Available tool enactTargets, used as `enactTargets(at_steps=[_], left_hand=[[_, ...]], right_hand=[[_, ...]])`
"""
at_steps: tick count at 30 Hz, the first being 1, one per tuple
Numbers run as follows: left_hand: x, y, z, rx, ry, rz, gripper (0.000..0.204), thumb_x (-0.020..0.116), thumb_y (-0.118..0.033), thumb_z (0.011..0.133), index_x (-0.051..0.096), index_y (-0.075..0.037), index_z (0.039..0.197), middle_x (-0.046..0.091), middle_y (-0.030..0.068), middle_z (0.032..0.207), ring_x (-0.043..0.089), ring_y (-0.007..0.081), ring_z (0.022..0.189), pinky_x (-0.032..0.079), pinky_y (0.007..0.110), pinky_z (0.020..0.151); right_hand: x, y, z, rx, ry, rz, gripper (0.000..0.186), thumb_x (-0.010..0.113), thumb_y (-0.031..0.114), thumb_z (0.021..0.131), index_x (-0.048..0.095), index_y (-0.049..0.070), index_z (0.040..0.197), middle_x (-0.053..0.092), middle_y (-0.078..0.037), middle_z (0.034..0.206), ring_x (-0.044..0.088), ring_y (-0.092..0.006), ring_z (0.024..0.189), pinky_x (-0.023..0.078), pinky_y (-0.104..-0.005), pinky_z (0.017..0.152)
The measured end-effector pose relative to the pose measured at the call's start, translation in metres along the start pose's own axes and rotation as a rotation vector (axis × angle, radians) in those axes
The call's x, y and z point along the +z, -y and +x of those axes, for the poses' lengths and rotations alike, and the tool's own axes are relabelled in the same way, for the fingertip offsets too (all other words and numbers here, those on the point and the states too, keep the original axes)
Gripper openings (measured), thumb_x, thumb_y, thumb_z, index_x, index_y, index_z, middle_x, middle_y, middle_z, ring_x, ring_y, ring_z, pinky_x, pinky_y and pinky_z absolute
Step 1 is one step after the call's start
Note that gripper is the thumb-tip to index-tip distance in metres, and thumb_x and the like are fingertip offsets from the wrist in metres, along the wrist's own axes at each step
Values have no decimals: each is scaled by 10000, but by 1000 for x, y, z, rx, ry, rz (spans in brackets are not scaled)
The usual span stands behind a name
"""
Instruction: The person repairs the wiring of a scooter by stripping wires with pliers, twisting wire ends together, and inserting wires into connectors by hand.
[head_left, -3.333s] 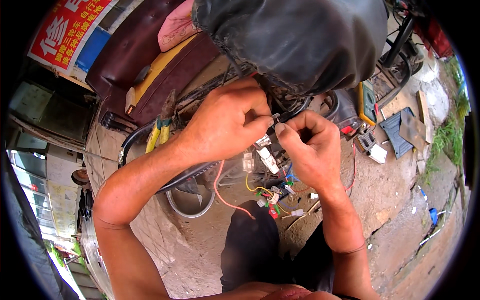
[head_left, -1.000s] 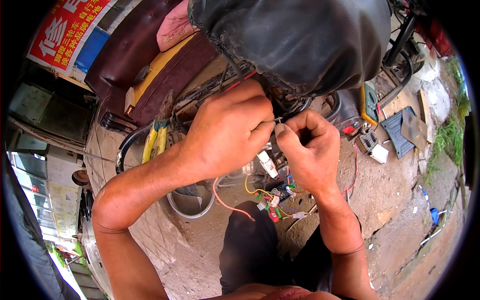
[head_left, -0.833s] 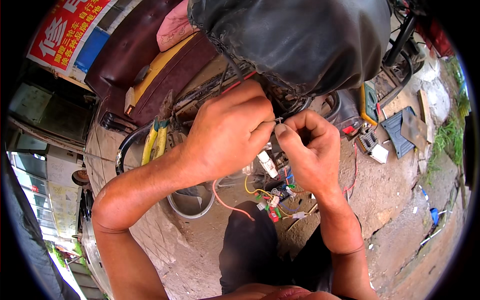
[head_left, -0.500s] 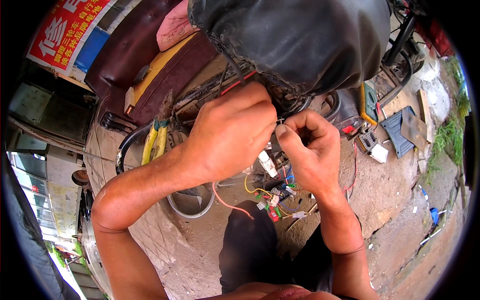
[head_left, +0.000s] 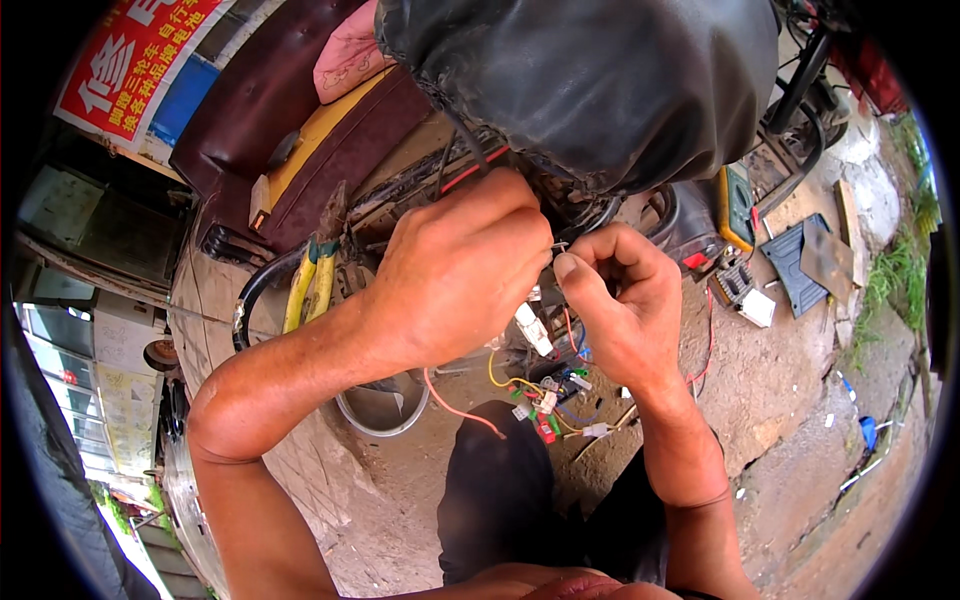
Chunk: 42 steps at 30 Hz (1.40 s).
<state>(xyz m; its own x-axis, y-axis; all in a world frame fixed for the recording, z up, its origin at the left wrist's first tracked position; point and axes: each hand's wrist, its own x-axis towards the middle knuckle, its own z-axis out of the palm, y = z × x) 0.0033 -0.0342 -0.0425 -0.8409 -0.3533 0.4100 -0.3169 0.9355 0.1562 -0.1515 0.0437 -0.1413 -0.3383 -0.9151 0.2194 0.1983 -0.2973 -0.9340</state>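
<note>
My left hand (head_left: 460, 270) is closed, back toward me, its fingertips mostly hidden beneath it. Facing it, my right hand (head_left: 630, 300) pinches with thumb and forefinger. Between the fingertips shows the short bright end of a thin wire (head_left: 559, 246), below the edge of a black padded seat (head_left: 590, 90). A white plastic connector (head_left: 533, 328) hangs just under my left hand. Lower down dangles a bundle of coloured wires with small connectors (head_left: 548, 398). A loose pink-orange wire (head_left: 460, 406) curves out under my left wrist, its end free.
Yellow-handled pliers (head_left: 312, 285) stand beside my left forearm. To the right lie a yellow-edged multimeter (head_left: 738, 208), a finned metal box (head_left: 738, 282) and a black plastic tray (head_left: 797, 262). A maroon sofa (head_left: 225, 130) stands at the far left. My knee (head_left: 497, 490) is below the wires.
Both hands stay almost in place at the thin wire, with only slight shifts. The white connector has turned slightly, and the hanging wires have moved a little.
</note>
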Motion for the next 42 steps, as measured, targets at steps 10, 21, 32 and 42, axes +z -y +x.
enactTargets(at_steps=[10, 21, 32, 42], left_hand=[[2, 1, 1, -59, -9, -15, 97, 732, 58, 818, 690, 4, 887, 635, 129, 916, 660, 313, 818, 554, 398, 721], [5, 2, 2, -44, -30, -33, 106, 739, 63, 810, 679, 7, 876, 628, 132, 905, 648, 314, 800, 543, 405, 709], [5, -1, 1, -42, -29, -19, 118, 746, 66, 801, 663, 3, 856, 621, 121, 894, 643, 306, 782, 537, 398, 695], [4, -2, 0, -27, -33, -6, 120, 748, 67, 800, 669, -1, 860, 628, 114, 902, 650, 295, 781, 544, 397, 693]], right_hand=[[1, 0, -1, -10, 1, 3, 118, 720, 65, 925, 656, -1, 851, 583, 67, 697, 469, 2, 649, 373, -205, 559], [-6, 1, 0, -19, 43, -125, 102, 704, 85, 930, 678, 1, 876, 581, 51, 689, 471, -20, 636, 390, -233, 561], [0, 0, -2, 47, -29, 42, 140, 738, 38, 892, 622, 37, 814, 524, 89, 684, 423, -4, 640, 360, -217, 565], [0, 5, -3, 44, -7, 59, 138, 762, 33, 875, 634, 43, 823, 574, 76, 704, 471, 1, 647, 397, -204, 578]])
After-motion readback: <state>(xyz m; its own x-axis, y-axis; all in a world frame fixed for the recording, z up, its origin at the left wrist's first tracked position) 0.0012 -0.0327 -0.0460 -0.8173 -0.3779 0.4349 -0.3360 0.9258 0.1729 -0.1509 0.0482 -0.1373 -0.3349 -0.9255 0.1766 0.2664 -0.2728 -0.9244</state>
